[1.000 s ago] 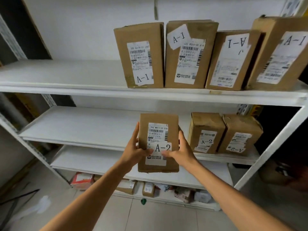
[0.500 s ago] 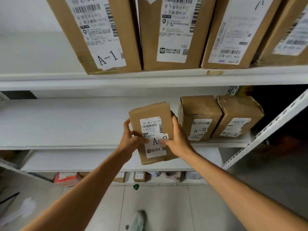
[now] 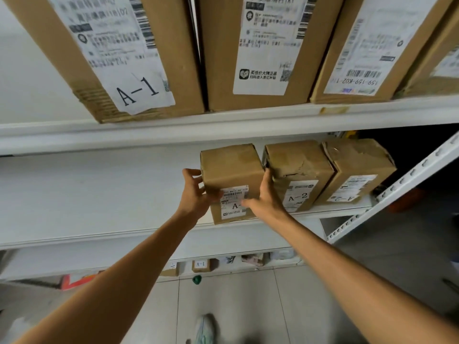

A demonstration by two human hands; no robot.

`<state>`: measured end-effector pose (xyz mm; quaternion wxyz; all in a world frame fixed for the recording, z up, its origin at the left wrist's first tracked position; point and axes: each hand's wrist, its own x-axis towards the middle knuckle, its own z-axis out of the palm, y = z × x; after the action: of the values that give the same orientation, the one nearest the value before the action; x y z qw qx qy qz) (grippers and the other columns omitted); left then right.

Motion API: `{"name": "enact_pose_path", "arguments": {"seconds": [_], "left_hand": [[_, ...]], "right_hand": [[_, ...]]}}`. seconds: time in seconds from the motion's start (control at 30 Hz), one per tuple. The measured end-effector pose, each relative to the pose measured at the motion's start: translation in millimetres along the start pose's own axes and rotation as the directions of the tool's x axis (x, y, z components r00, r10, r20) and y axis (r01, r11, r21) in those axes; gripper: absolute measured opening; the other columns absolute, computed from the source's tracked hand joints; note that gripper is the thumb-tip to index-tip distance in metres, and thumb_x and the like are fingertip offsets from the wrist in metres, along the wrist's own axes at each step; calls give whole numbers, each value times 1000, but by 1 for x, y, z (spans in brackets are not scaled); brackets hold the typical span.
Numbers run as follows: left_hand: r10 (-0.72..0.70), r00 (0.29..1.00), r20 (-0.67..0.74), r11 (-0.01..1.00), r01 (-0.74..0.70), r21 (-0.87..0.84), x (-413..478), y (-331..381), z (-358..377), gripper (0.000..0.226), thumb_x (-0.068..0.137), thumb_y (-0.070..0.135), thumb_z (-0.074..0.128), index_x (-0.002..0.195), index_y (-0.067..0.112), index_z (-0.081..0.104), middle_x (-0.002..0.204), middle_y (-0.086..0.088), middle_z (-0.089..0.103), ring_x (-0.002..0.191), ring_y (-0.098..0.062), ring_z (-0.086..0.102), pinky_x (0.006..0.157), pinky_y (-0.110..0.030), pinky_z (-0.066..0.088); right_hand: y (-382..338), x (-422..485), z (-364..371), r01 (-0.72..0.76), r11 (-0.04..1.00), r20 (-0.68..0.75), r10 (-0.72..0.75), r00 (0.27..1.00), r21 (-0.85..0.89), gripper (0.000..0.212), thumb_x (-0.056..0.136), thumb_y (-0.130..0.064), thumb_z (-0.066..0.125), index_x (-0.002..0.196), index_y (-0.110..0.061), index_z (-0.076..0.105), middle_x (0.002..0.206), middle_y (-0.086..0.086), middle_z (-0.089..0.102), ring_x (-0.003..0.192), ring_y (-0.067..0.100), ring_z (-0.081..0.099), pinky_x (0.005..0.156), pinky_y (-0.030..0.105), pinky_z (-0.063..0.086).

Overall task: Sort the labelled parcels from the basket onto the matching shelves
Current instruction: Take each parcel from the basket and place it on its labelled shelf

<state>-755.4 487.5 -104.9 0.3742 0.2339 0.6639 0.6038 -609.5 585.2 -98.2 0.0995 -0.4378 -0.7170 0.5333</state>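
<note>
On the middle shelf (image 3: 87, 194) open room runs from its left edge to the parcel (image 3: 231, 170) at the front edge, two boxes (image 3: 298, 167) fill the right end, the right hand (image 3: 267, 199) fills the narrow gap between, and the upper shelf (image 3: 223, 122) caps it overhead.

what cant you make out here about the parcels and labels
Head view:
1. Digit after "A-" on the label of the held brown cardboard parcel: covered by the thumb of the right hand.
2. Shelf code of the middle tall brown cardboard box, upper shelf: cut off by the top edge.
3. Crumpled packets under the lowest shelf: too small, blurred.
4. The basket: outside the frame.
</note>
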Motion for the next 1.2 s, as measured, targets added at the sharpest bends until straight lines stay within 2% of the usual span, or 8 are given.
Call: {"name": "enact_pose_path", "arguments": {"seconds": [0.17,0.3,0.43,0.57,0.7,0.8,1.0,1.2], "left_hand": [[-5,1000,23,996,3,94,7,-1,-5,58,77,-9,70,108,13,27,126,-10,49,108,-29,58,80,-53,56],[12,999,36,983,-18,183,4,1,-5,59,76,-8,71,108,12,26,126,-10,48,109,-30,57,79,-49,57],[32,999,12,961,-34,276,-1,0,9,59,78,-4,71,111,13,25,132,-13,48,112,-30,56,85,-50,55],[-15,995,-96,974,37,225,-12,2,12,60,79,-5,71,118,11,27,135,-15,46,118,-30,52,87,-41,52],[-13,987,-158,933,69,354,-31,3,7,66,74,-2,77,124,9,35,126,-14,53,112,-28,55,90,-39,54],[70,988,-135,818,21,574,-54,7,4,61,73,8,81,122,10,45,117,-9,58,100,-22,57,83,-32,54],[109,992,-67,403,17,915,-130,-3,-30,56,77,27,78,125,16,50,121,-5,59,105,-20,59,86,-32,51],[40,900,-434,473,366,802,-249,-25,-93,41,78,28,74,114,17,57,108,-1,64,95,-19,60,79,-30,51]], "right_hand": [[2,-10,0,-35,990,8,36,999,-136,107,90,-19,65,148,-14,-24,161,4,-3,145,22,16,102,20,23],[-2,-11,-8,-57,958,-22,53,998,-283,97,89,-19,66,152,-8,-6,147,11,34,119,23,48,76,20,40],[3,-12,-19,-58,961,-40,49,998,-271,93,85,-19,67,153,-11,5,141,10,41,123,24,48,92,28,45],[10,-14,-33,14,953,-23,-22,999,-304,61,85,-12,64,135,-8,29,127,7,50,113,22,55,80,28,50],[2,-26,-42,124,828,-50,-180,982,-547,53,88,-13,59,133,-2,33,124,16,53,108,30,56,71,31,43],[-4,-37,-38,271,706,101,-273,957,-654,41,91,-14,57,127,-5,40,126,12,52,110,27,53,75,31,43],[-27,-58,9,609,525,512,-337,790,-594,37,86,-16,59,120,-9,47,124,8,51,112,27,52,89,34,44],[-54,-113,97,849,348,793,-335,509,-398,48,84,-20,63,129,-10,46,131,10,51,117,27,52,92,34,45]]}}
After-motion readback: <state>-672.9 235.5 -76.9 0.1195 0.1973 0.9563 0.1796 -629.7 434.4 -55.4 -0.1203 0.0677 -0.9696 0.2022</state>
